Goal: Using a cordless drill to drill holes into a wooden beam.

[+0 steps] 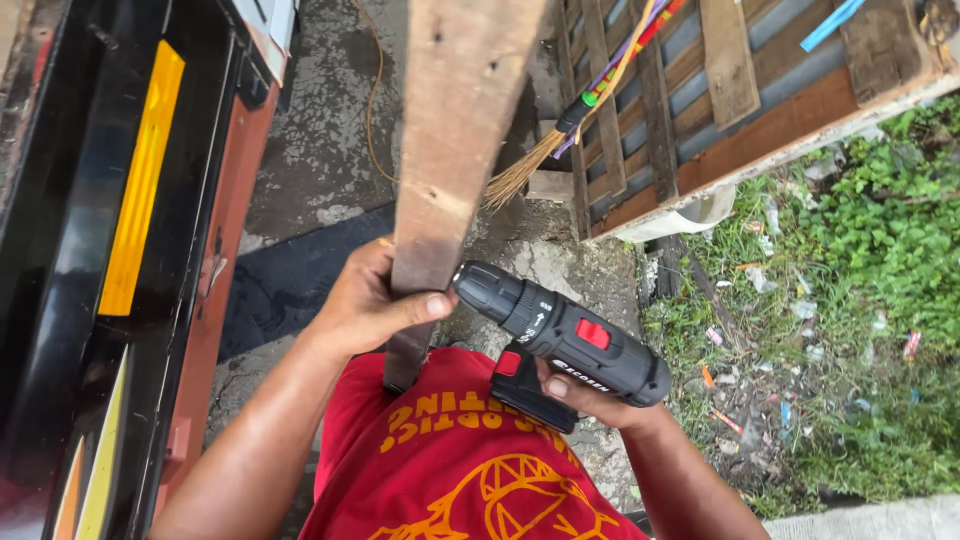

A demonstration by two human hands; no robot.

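One plank (455, 150) (left-gripped), one drill (560, 335) — right hand (590, 400)

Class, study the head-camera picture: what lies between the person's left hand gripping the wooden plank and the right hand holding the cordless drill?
In the head view, the drill's black chuck end lies between the left hand on the plank and the right hand.

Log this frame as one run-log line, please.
left hand: grips wooden plank | right hand: holds cordless drill, chuck at plank's edge

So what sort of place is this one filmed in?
Likely an outdoor yard or roadside work spot: cracked wet concrete, a littered grass verge, a slatted wooden pallet, and a cordless drill in the right hand.
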